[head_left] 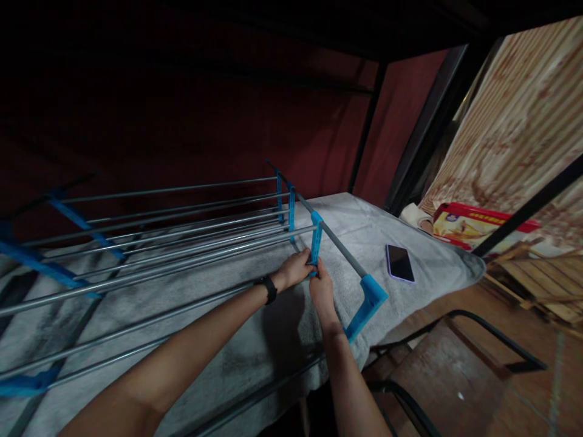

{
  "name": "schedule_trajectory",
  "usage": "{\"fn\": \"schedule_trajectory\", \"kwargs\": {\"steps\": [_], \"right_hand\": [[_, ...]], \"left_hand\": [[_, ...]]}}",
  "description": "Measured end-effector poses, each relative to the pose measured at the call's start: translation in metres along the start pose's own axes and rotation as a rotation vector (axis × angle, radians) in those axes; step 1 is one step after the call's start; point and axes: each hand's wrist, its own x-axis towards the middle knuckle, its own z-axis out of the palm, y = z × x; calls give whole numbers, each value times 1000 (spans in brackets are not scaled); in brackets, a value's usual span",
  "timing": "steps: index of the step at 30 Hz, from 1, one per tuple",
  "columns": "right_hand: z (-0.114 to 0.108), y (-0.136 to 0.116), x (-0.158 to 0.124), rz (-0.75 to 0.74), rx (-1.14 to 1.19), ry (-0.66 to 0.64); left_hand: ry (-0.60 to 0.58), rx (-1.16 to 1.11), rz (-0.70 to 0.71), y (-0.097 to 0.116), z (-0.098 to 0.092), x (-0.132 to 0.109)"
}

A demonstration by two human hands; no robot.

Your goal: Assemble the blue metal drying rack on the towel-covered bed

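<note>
A rack of grey metal rods (182,272) and blue plastic brackets lies across a grey blanket (350,221). At its right end, one blue bracket (317,238) hangs down from a crosswise rod (340,246). My left hand (296,268), with a black band at the wrist, is closed at the lower part of this bracket; whether a rod end is also in its fingers I cannot tell. From the right, my right hand (321,286) pinches the bracket's lower end. Close to my right forearm is the blue corner bracket (368,303). My fingertips are partly hidden.
A phone (399,263) lies on the blanket to the right. Dark metal posts (368,130) and a low rail frame the bed. Beyond it are a red and yellow box (473,226), wooden slats (542,282) and a chair (455,358) with dark tubular arms.
</note>
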Motion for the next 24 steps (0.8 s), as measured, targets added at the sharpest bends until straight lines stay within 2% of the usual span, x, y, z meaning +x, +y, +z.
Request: {"fn": "schedule_trajectory", "kwargs": {"steps": [8, 12, 19, 24], "right_hand": [[9, 1, -3, 59, -79, 41], [9, -2, -4, 62, -92, 59], [-1, 8, 3, 66, -83, -14], [-3, 27, 12, 92, -110, -13]], "left_hand": [[-3, 273, -22, -5, -6, -35], [-9, 334, 21, -7, -5, -36], [34, 327, 22, 1, 0, -42], [148, 428, 101, -12, -7, -79]]}}
